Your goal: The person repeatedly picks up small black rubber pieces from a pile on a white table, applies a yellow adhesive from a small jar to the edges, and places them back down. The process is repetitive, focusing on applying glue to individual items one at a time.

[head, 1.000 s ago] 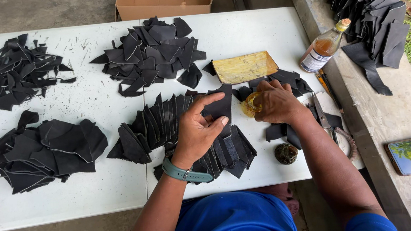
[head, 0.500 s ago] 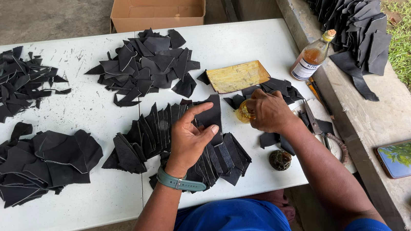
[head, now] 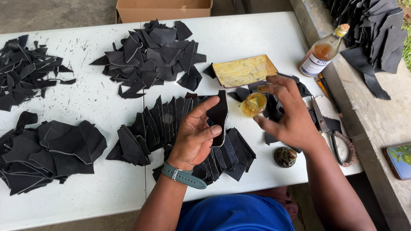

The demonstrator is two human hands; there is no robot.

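Left hand [head: 195, 137] grasping black leather piece [head: 218, 115], lifted just above fanned row of black pieces [head: 165, 122] at desk [head: 110, 188] centre. Right hand [head: 288, 116] pinching yellowish sponge [head: 254, 104] in fingertips, just beside the leather piece. Scissors [head: 334, 134] and round dark lump [head: 285, 156] near right wrist.

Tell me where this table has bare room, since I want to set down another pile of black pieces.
Bare white table runs along the near edge, below the near-left pile, and in the strip between the far-left pile and the far-middle pile. It is crowded around both hands, left hand and right hand, beside the scissors.
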